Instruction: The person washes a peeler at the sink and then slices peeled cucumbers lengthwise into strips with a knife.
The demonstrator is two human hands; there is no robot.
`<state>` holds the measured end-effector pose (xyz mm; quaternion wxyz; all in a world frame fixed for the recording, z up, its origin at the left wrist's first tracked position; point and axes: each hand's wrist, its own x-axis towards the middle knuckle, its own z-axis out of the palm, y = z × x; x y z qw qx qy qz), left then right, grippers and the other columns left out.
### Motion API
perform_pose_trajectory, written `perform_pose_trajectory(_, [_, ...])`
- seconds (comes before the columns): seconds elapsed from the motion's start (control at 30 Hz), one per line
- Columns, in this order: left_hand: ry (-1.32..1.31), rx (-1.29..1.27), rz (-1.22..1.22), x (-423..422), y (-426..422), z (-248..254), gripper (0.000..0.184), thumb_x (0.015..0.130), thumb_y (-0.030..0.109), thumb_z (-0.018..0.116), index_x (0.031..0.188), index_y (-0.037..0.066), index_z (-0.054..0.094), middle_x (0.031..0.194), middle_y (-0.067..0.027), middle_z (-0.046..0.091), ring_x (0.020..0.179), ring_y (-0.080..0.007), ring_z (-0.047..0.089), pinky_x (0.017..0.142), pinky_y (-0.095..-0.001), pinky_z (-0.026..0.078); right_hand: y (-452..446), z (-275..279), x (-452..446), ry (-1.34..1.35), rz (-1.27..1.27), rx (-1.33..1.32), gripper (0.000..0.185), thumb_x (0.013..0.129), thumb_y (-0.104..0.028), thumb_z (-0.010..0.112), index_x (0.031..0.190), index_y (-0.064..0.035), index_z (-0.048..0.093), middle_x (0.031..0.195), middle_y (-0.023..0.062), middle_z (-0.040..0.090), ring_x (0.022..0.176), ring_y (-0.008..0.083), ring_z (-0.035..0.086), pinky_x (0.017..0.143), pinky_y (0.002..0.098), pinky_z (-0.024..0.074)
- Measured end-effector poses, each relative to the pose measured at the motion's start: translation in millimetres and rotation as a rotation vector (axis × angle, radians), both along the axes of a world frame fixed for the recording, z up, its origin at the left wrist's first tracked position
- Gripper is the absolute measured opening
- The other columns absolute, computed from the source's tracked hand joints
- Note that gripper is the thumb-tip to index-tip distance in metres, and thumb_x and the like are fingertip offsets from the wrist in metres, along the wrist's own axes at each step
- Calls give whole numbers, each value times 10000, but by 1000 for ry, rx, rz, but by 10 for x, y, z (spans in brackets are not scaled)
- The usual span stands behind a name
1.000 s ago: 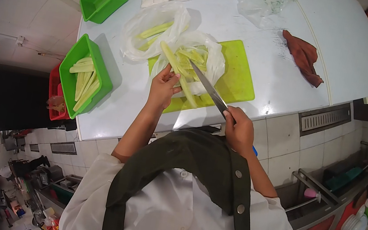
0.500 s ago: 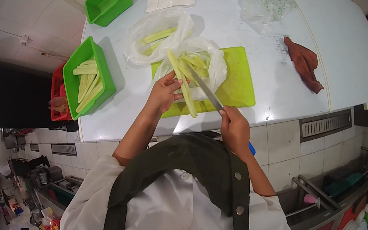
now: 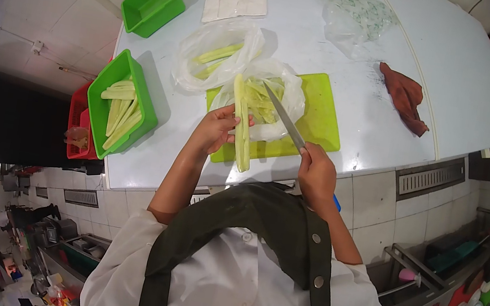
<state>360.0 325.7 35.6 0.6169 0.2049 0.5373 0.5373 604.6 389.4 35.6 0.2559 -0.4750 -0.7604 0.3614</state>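
Note:
My left hand [image 3: 217, 128] is closed round the middle of a long, pale green cucumber strip [image 3: 240, 123], which stands nearly upright in view. The handle of a long knife [image 3: 285, 118] is in my right hand [image 3: 317, 176]; a bit of blue shows below the fist. The blade slants up and left, its tip just right of the strip and apart from it. Beneath them an open plastic bag [image 3: 292, 99] with pale green peelings or scraps [image 3: 259, 101] lies on a lime-green cutting board [image 3: 327, 118]. A second plastic bag [image 3: 186, 60] beside it holds more strips [image 3: 219, 53].
On the left, a green basket [image 3: 149, 99] holds several cucumber strips [image 3: 122, 111], with a red basket [image 3: 79, 120] beside it. Another green basket [image 3: 168, 9], a white folded paper [image 3: 237, 1], a printed plastic bag [image 3: 353, 16] and a brown cloth [image 3: 404, 98] are on the white table [image 3: 361, 69].
The strip has turned from slanting to nearly upright. The knife blade, which was against the strip, has moved right, away from it. The whole view has shifted slightly.

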Motion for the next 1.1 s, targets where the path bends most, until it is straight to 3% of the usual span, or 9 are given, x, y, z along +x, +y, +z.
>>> perform_pose_trajectory(0.1, [-23,-18,-3,2,7,37,423,890,74,459,1296,-9,376,1134,-156,553,1070,-218,550,809,-372,524,-78,65,-5,60,156,-39,150,855,-139,492,936,-38,568,871,160,585,778,379,556,660,436,439])
perform_pose_trajectory(0.2, [-42,-19,-17,-24,8,-2,425,892,75,459,1300,-6,373,1137,-159,554,1071,-223,550,812,-376,521,-30,-131,-27,11,53,-19,154,852,-139,500,937,-31,569,873,169,585,790,382,553,665,436,436])
perform_pose_trajectory(0.4, [-45,-15,-18,-19,-3,87,415,891,69,458,1289,-16,379,1136,-175,557,1057,-235,558,834,-405,514,-63,76,-32,76,142,-102,161,852,-135,501,921,-4,563,856,190,582,782,395,547,662,437,428])
perform_pose_trajectory(0.6, [-113,11,4,-52,-29,90,408,891,57,439,1284,-30,370,1135,-186,553,1042,-245,567,837,-421,514,11,-16,-43,73,31,-125,155,844,-134,516,901,0,569,812,209,574,774,402,543,651,441,424])
perform_pose_trajectory(0.7, [-210,18,-12,-85,-24,116,408,884,52,432,1277,-41,370,1124,-192,557,1031,-248,574,827,-425,519,-39,83,-69,82,129,-125,152,842,-130,519,896,2,570,792,213,572,761,406,540,639,439,420])
perform_pose_trajectory(0.9, [-413,71,-63,-249,-126,108,408,865,43,439,1257,-52,382,1117,-201,559,1005,-256,588,818,-432,523,91,-44,-30,24,35,-101,141,841,-118,523,880,9,569,767,211,569,712,399,532,616,424,415])
perform_pose_trajectory(1.0, [-411,98,-93,-295,-129,62,418,872,46,438,1275,-42,371,1123,-201,557,999,-259,591,805,-424,527,41,69,-23,138,99,-58,154,858,-118,550,912,23,581,667,115,559,531,177,494,497,292,379])
perform_pose_trajectory(1.1, [-224,170,48,-113,-98,159,433,883,58,439,1300,-19,356,1133,-196,555,1000,-259,590,804,-398,527,-17,154,-33,308,140,-355,152,860,-125,541,898,18,573,670,103,553,535,151,459,504,275,368])
